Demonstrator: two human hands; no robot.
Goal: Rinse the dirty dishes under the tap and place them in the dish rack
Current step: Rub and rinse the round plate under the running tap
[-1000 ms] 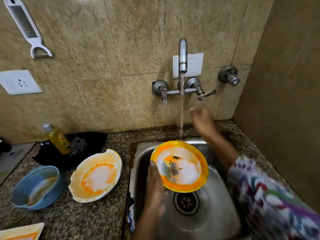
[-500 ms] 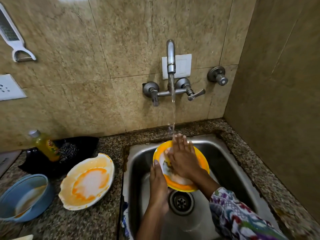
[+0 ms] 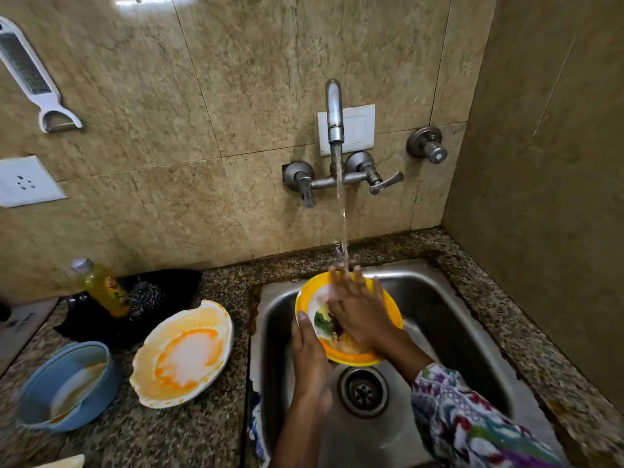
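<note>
Yellow-rimmed plate (image 3: 388, 300) tilted over the sink (image 3: 439, 298), its left rim gripped by the left hand (image 3: 309, 349). The right hand (image 3: 359, 310) lay flat on its face, fingers (image 3: 341, 282) straight beneath the tap's (image 3: 334, 113) stream.

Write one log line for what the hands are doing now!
left hand: grips yellow plate | right hand: flat on plate, under tap water | rack: unseen

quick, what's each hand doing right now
Left hand: grips the rim of the round yellow-rimmed plate, thumb on top.
Right hand: open, fingers spread flat on the plate under the tap water.
</note>
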